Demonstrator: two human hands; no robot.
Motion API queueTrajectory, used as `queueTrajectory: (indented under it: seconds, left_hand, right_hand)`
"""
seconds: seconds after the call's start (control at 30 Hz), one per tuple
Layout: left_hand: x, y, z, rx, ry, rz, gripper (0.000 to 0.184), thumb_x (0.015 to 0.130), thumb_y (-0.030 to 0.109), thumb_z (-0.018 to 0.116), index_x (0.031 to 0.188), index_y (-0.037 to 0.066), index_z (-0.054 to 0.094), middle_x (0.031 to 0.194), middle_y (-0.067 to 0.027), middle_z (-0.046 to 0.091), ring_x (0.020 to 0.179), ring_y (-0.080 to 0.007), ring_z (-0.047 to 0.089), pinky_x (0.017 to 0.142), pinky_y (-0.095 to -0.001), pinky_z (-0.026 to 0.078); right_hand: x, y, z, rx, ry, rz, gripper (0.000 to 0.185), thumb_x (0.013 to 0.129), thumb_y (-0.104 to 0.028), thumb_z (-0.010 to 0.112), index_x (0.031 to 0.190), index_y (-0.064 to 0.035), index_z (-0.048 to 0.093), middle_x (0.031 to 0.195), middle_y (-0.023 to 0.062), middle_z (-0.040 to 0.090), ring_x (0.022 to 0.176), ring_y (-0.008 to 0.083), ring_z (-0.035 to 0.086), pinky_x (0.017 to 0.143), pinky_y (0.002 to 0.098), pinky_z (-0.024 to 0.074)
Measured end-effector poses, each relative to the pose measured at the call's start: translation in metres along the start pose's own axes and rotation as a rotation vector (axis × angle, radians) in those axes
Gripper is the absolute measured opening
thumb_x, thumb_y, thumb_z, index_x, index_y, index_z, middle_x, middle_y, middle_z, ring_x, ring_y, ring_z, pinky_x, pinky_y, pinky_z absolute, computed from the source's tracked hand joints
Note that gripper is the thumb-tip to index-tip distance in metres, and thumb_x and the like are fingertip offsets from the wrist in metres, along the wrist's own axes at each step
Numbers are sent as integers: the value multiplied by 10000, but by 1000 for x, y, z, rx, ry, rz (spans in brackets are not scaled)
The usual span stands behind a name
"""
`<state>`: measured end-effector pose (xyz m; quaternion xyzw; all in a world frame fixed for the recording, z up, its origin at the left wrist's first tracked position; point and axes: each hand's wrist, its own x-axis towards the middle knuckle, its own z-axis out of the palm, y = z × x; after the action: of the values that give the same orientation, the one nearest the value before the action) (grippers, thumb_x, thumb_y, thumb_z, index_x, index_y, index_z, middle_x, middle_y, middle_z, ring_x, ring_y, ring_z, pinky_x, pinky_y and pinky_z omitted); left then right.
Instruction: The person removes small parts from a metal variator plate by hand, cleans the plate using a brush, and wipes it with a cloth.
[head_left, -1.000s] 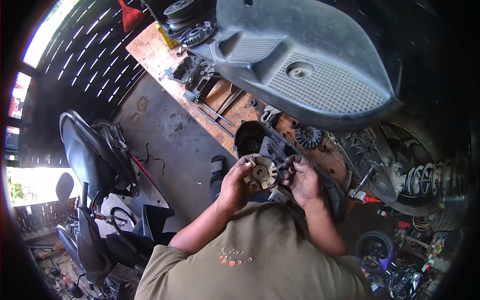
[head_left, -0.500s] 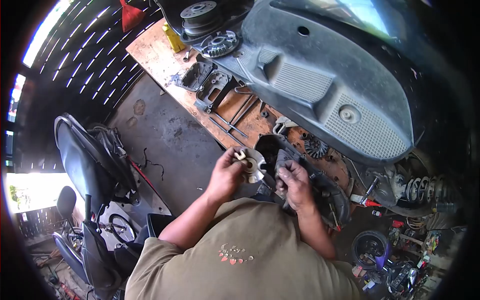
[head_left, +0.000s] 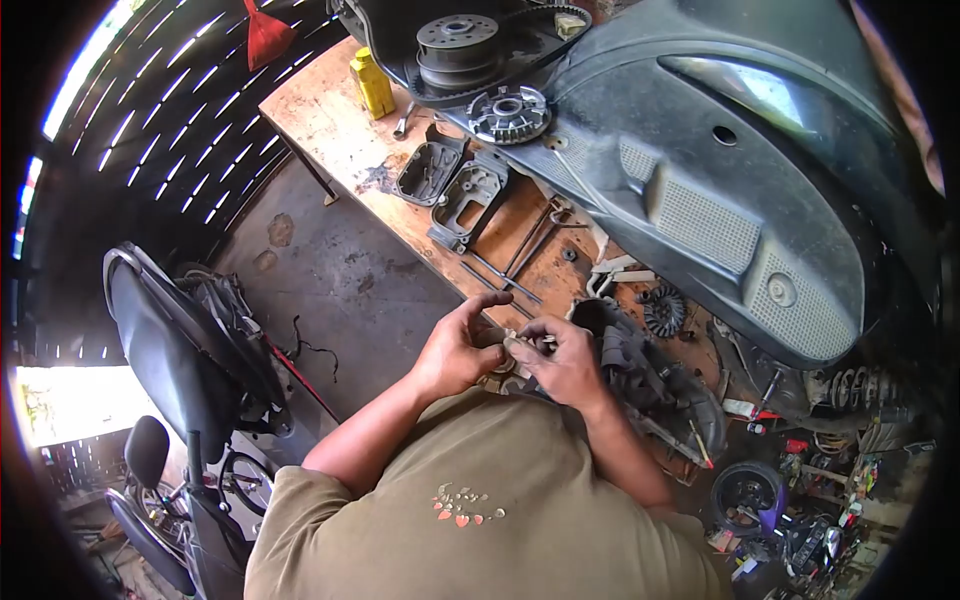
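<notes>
Close in front of my chest, both hands are nearly touching. My left hand point(head_left: 455, 350) holds a round metal plate with a notched edge point(head_left: 508, 382); the index finger is raised off it and the thumb lies against it. Most of the plate is hidden behind the fingers. My right hand point(head_left: 568, 365) is closed in a pinch over the plate, with a small pale bit showing at its fingers, too small to name. Just beyond my right hand lies a dark engine casing point(head_left: 650, 375) on the wooden workbench point(head_left: 325, 100).
Metal housings point(head_left: 470, 205), thin rods point(head_left: 525, 245) and a finned fan wheel point(head_left: 664, 311) lie on the bench. A toothed pulley point(head_left: 508, 115) and yellow bottle point(head_left: 373, 85) are farther back. A scooter point(head_left: 180, 335) stands left; a large dark scooter panel point(head_left: 700, 200) overhangs the right.
My right hand has moved from above the casing to the plate in my left hand. My left index finger has lifted. The view has shifted, so bench items appear lower and farther right.
</notes>
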<state>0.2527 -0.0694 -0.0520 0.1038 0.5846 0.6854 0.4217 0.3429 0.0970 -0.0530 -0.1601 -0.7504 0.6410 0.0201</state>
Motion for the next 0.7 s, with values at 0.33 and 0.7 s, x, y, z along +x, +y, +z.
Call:
queueTrajectory:
  seconds: [0.33,0.7]
  left_hand:
    - [7,-1,-47,171,-81,-28,494,830,-68,591,1309,2,495,1042,-69,663,931,-124,616,816,-289,517]
    - [14,-1,-76,111,84,13,264,861,-43,512,1112,-31,596,942,-61,674,857,-114,622,770,-276,518]
  right_hand:
    - [47,31,11,370,287,172,83,946,-156,595,906,-86,576,673,-41,499,530,50,447,467,211,366]
    - [146,48,14,-612,122,220,250,855,-231,672,973,-10,660,965,198,697,959,361,667,819,423,516]
